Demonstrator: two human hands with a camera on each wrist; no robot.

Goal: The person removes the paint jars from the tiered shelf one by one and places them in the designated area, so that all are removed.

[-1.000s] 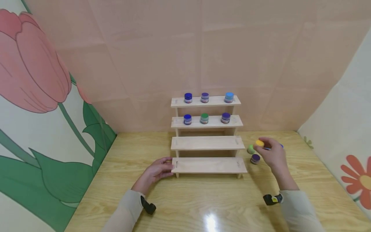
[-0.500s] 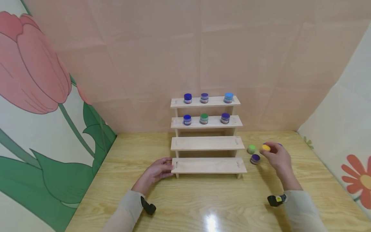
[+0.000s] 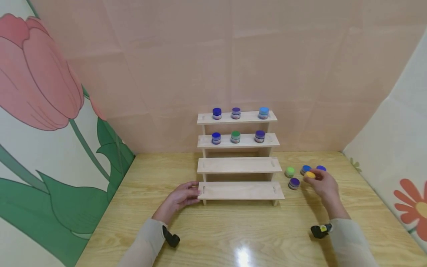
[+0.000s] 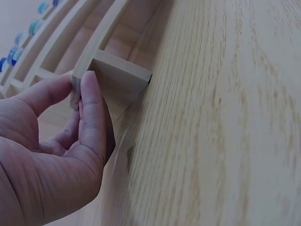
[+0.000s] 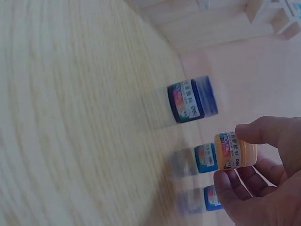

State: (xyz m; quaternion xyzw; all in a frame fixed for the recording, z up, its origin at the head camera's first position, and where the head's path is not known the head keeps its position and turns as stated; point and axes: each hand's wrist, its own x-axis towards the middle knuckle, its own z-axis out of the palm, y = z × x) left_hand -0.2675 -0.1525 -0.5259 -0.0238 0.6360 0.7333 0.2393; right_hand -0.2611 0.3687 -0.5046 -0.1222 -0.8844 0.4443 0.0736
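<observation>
A wooden four-step display stand (image 3: pixel 241 190) stands on the table. My left hand (image 3: pixel 180 195) pinches the left end of its lowest shelf, with thumb and fingers about the board's corner (image 4: pixel 77 87) in the left wrist view. To the right of the stand, my right hand (image 3: pixel 326 186) holds a small yellow-orange paint jar (image 5: pixel 230 150) between thumb and fingers. That jar looks upright; whether it touches the table I cannot tell. Close around it stand a purple-lidded jar (image 3: pixel 294 183), a light green jar (image 3: pixel 290 171), a blue jar (image 3: pixel 305 170) and another blue-violet jar (image 3: pixel 321 168).
Jars with blue (image 3: pixel 217 113), purple (image 3: pixel 235 113) and light blue (image 3: pixel 263 113) lids line the top shelf. On the second shelf are blue (image 3: pixel 216 138), green (image 3: pixel 235 137) and purple (image 3: pixel 260 136) ones. A pink backdrop (image 3: pixel 166 74) rises behind the table (image 3: pixel 207 230).
My right hand has moved right and down toward the table with the yellow jar, bringing the blue jar behind it into sight. The left hand has kept its place on the stand.
</observation>
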